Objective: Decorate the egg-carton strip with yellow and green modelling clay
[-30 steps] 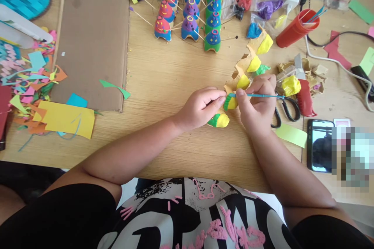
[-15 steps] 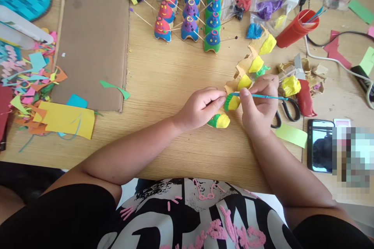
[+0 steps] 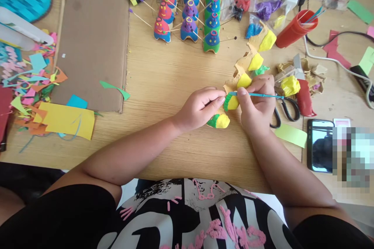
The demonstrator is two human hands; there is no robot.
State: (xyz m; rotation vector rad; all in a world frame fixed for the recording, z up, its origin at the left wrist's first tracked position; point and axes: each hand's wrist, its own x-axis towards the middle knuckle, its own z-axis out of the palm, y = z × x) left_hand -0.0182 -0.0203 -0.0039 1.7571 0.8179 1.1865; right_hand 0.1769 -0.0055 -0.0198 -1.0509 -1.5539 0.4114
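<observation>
A strip of egg carton (image 3: 240, 66) runs diagonally over the table, its bumps partly covered in yellow clay (image 3: 233, 103) and, on the two nearest bumps, green clay (image 3: 215, 120). My left hand (image 3: 200, 109) is closed, pinching the strip's left side between thumb and fingers. A thin blue modelling tool (image 3: 263, 95) lies between the thumb and fingers of my right hand (image 3: 257, 107), which is closed on it. The tool's left tip touches or nearly touches the green edge of the second bump. Beyond my right fingers, a lump of green clay (image 3: 261, 70) is partly hidden.
Painted carton caterpillars (image 3: 189, 27) with stick feelers stand at the back. Right of my hand are black-handled scissors (image 3: 290, 109), yellow clay in wrap (image 3: 290, 85), a red cup (image 3: 296, 29) and a phone (image 3: 320, 146). A cardboard sheet (image 3: 93, 50) and paper scraps lie left.
My right hand and the blue tool have shifted very slightly left along the green clay edge. My left hand keeps its grip on the strip.
</observation>
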